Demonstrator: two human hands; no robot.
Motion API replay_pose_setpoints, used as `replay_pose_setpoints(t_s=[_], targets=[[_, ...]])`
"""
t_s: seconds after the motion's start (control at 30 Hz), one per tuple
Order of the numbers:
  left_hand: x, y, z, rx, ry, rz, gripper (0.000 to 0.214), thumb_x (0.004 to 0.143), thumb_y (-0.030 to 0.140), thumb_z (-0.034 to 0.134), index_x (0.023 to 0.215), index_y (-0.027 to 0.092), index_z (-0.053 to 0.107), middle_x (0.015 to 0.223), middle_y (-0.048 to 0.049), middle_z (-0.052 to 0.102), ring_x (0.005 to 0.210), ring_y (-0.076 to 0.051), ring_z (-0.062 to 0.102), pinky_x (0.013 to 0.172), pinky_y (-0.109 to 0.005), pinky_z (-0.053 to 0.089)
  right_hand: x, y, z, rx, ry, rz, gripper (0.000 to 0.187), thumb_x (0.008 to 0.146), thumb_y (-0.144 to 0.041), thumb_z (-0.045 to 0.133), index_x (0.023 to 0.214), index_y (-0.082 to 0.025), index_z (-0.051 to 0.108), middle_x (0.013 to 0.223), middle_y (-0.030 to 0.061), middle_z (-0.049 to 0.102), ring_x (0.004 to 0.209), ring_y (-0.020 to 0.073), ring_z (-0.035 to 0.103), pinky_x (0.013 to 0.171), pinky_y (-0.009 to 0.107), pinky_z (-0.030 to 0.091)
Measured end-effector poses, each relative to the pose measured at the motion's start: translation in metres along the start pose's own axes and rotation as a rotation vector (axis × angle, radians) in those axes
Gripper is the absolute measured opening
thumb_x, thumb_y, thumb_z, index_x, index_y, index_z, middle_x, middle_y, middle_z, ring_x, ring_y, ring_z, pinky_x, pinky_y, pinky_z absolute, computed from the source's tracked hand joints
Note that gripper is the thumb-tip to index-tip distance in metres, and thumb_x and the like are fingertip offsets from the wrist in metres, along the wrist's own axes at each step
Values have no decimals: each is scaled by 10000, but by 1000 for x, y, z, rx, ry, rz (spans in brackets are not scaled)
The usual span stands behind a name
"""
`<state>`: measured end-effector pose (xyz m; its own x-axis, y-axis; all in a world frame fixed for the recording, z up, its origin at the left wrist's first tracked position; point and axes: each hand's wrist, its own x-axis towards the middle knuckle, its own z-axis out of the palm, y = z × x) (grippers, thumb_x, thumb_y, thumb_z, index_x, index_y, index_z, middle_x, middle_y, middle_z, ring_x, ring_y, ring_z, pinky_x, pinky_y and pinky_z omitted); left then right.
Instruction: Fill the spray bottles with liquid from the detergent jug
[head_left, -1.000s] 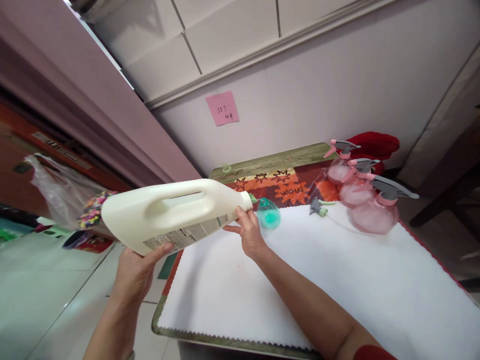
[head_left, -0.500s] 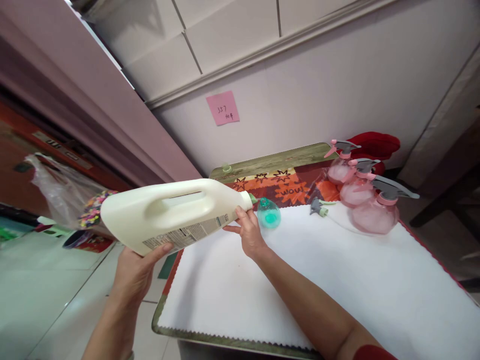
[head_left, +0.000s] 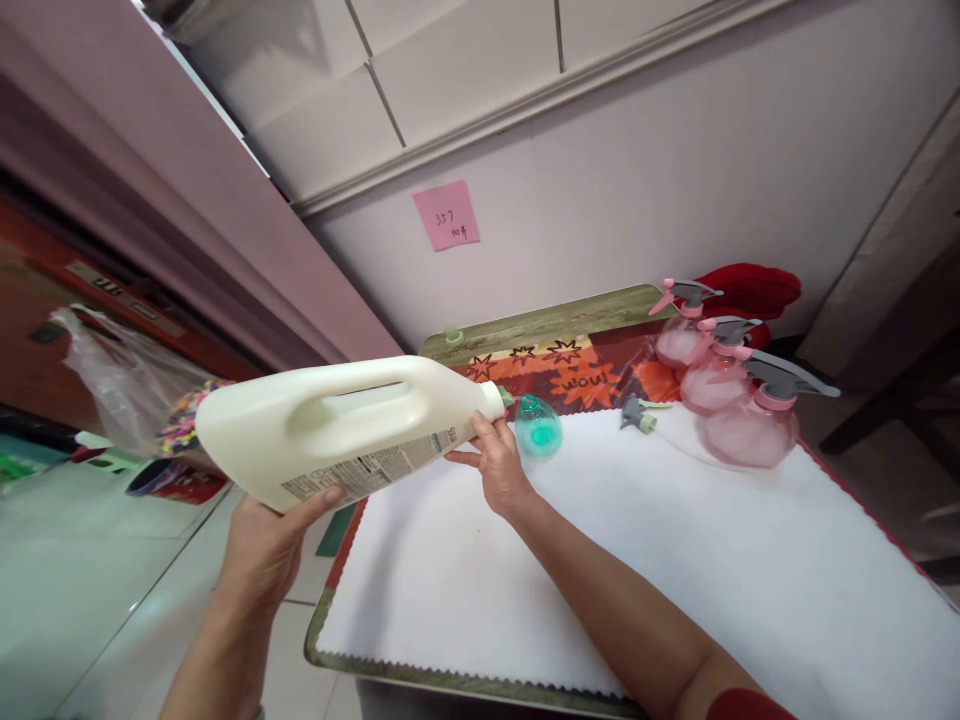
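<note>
A large cream-white detergent jug (head_left: 247, 430) is tilted nearly on its side, with its neck pointing right. My left hand (head_left: 266, 540) supports its lower end, thumb over the printed label. My right hand (head_left: 495, 460) grips the jug near its neck. Just past the green spout, a small green-tinted spray bottle body (head_left: 538, 430) stands on the white cloth, its top off and some green liquid inside. A thin stream seems to run between spout and bottle mouth. To the right lies a grey and pale green spray head (head_left: 637, 414) with its tube.
Several pink spray bottles (head_left: 750, 430) with grey triggers stand at the table's right edge. A pale green cap (head_left: 454, 337) rests near the back. White cloth (head_left: 465, 600) covers the table; a pink note (head_left: 446, 215) is on the wall. A plastic bag (head_left: 112, 380) hangs at left.
The bottom of the jug has shifted very slightly to the left. Both hands keep their hold, and the bottle stays in place.
</note>
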<state>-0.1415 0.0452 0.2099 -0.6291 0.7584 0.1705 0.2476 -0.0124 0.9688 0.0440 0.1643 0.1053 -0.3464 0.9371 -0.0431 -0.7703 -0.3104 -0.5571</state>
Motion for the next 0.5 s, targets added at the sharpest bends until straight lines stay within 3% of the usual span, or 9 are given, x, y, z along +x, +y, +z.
replay_pose_setpoints(t_s=[0.5], targets=[[-3, 4, -2, -17, 6, -8, 621, 460, 225, 977, 1046, 184, 777, 1081, -74, 802, 1027, -255, 732, 872, -301, 620, -2, 1, 2, 4, -18, 5, 561, 834, -525, 721, 1286, -226, 578, 1273, 86, 672, 1108, 248, 663, 727, 367, 678]])
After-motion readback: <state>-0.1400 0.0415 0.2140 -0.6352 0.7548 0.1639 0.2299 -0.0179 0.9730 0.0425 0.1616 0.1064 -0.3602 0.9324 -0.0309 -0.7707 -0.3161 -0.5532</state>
